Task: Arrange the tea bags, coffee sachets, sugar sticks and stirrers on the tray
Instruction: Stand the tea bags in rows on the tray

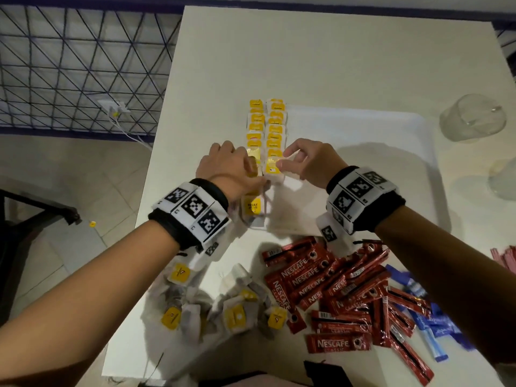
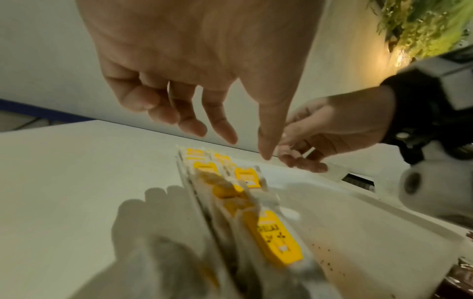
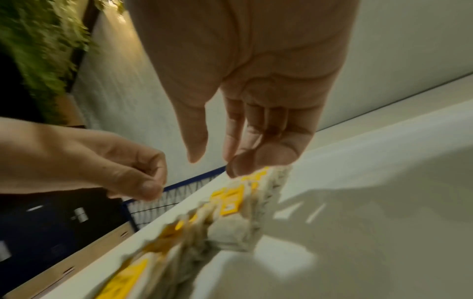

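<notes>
A white tray (image 1: pixel 363 163) lies on the white table. Two rows of yellow-tagged tea bags (image 1: pixel 275 127) run along its left edge, also seen in the left wrist view (image 2: pixel 245 178) and the right wrist view (image 3: pixel 230 202). My left hand (image 1: pixel 223 163) hovers over the near part of the left row. Its fingers hang relaxed and hold nothing (image 2: pixel 247 146). My right hand (image 1: pixel 284 159) is at the near end of the right row, its fingertips (image 3: pixel 238 168) at the top of a bag and its thumb apart, with nothing pinched.
Loose tea bags (image 1: pixel 234 311) lie heaped at the near left. Red coffee sachets (image 1: pixel 335 289) and blue sugar sticks (image 1: pixel 430 325) spread to the near right. Pink sticks (image 1: pixel 505 261) show at the right edge. Two clear glasses (image 1: pixel 472 117) stand right of the tray. The table's left edge drops to the floor.
</notes>
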The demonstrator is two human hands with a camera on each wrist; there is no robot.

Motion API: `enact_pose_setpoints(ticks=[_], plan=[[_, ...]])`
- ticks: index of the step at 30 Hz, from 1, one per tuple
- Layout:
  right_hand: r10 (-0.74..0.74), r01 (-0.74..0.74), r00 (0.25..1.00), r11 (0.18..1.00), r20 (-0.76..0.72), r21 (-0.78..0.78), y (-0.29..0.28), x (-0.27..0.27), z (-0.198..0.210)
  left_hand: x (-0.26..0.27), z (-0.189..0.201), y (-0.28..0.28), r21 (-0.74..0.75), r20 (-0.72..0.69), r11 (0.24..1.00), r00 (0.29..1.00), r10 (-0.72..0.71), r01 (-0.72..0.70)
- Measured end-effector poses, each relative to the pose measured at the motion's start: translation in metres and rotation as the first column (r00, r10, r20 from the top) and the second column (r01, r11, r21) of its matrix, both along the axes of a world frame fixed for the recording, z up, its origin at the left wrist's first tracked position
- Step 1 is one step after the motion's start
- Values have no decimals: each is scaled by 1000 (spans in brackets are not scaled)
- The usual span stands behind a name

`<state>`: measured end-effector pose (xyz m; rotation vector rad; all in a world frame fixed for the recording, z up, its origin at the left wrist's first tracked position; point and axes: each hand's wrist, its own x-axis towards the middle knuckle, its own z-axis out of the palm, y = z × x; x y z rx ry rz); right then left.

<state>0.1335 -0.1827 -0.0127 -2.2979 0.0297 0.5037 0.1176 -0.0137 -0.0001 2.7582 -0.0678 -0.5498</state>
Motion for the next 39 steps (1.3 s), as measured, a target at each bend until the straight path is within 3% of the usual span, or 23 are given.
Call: enact_pose_setpoints(ticks=[3, 6, 9, 11, 14, 17, 23, 28, 34, 39], plan=[[147, -147, 989, 988, 11, 47, 13, -29, 12, -21, 6, 32, -102, -30, 993, 998, 49, -52], [354, -353, 934, 935, -50, 44, 32, -57, 19, -47, 8, 66, -84, -55, 987, 990, 131, -136], [658, -664, 746, 747, -102, -35, 54, -86, 16, -77, 9, 92, 52, -224, 984, 958, 176, -169], [771, -789, 614, 607, -168, -98, 65, -105, 9, -99, 12, 100, 88, -343, 979, 917, 203, -184], [872, -883, 430, 354, -233, -308, 76, -125, -3, -128, 6, 104, 81, -455, 986, 875, 167, -146], [906, -870, 371, 264, -202, -416, 81, -133, -8, -147, -8, 104, 57, -436, 986, 884, 167, -159], [840, -847, 495, 408, -224, -341, 81, -134, -18, -152, -34, 86, 11, -324, 978, 925, 201, -208], [693, -748, 664, 622, -281, -230, 75, -122, -15, -138, -43, 76, -78, -269, 973, 944, 191, -219], [588, -655, 752, 713, -296, -248, 67, -112, -13, -123, -38, 70, -172, -172, 980, 982, 75, -105], [553, -600, 797, 772, -244, -208, 61, -105, -7, -119, -34, 76, -402, -210, 872, 955, 210, -280]])
